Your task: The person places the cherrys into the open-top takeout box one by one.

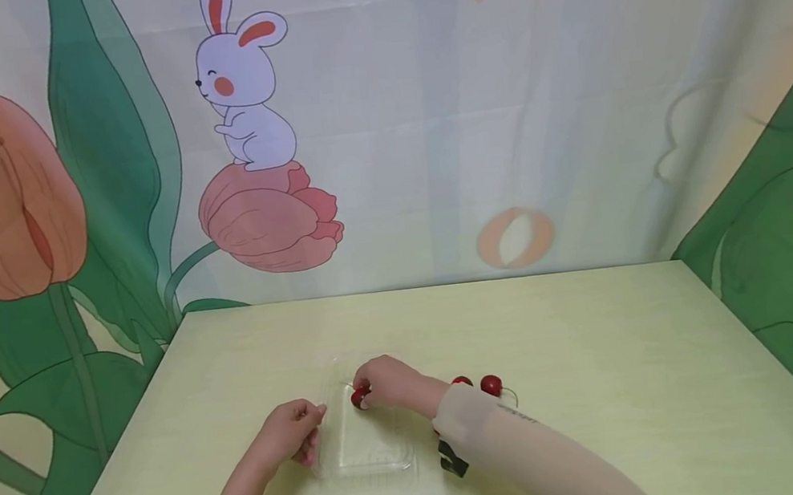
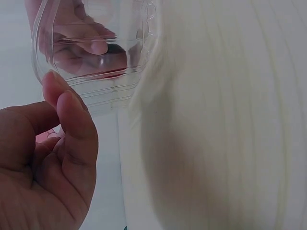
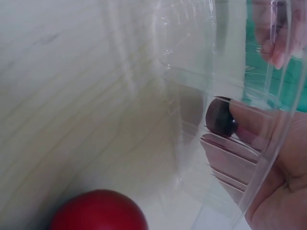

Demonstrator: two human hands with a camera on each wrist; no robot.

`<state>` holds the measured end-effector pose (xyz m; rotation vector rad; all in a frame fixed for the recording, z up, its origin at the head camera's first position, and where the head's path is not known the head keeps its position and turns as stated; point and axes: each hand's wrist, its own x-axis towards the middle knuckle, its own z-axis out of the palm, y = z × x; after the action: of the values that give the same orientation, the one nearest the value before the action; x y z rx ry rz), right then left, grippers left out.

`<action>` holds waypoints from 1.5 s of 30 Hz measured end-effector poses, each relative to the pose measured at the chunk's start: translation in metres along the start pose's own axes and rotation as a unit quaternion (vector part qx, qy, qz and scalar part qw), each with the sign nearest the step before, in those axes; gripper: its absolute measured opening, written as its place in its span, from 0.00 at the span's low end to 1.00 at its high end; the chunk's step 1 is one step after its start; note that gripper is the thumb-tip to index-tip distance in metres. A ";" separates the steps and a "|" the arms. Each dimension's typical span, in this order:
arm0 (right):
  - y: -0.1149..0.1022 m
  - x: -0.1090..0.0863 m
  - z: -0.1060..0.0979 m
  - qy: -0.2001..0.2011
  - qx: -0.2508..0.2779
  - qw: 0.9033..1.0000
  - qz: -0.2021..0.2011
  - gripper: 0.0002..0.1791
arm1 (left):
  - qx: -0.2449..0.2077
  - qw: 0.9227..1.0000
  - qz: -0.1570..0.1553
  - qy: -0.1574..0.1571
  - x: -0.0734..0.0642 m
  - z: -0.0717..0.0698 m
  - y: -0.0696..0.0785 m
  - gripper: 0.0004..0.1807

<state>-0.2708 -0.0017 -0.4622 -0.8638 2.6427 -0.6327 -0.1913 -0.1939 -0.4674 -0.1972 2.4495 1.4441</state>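
Note:
A clear plastic box (image 1: 365, 470) lies on the table in front of me, its see-through walls showing in both wrist views. At its left rim my left hand (image 1: 289, 434) pinches the edge between thumb and finger, as the left wrist view shows up close. My right hand (image 1: 390, 381) reaches into the box from the right and holds a dark red cherry (image 1: 359, 398) in its fingertips. Seen through the plastic in the right wrist view, the same cherry (image 3: 219, 117) looks nearly black.
Two more red cherries, one with a stem (image 1: 491, 385) and one partly hidden (image 1: 461, 381), sit on the table right of the box, behind my right sleeve (image 1: 533, 443). The pale wooden table (image 1: 594, 331) ends at a printed curtain (image 1: 390, 119).

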 end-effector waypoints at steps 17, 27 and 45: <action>-0.006 0.001 0.000 0.006 -0.018 1.000 0.013 0.09 | -0.007 1.000 0.002 -0.004 -0.002 0.000 0.000 0.14; -0.005 0.002 0.000 0.001 -0.014 1.000 0.014 0.10 | -0.006 1.000 0.004 0.001 -0.002 -0.001 0.000 0.14; -0.003 -0.001 -0.008 0.031 0.013 0.999 -0.006 0.11 | -0.011 1.000 0.012 -0.009 -0.001 -0.001 0.000 0.15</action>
<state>-0.2715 -0.0003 -0.4537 -0.8670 2.6808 -0.7063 -0.1908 -0.1946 -0.4671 -0.1591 2.4311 1.4767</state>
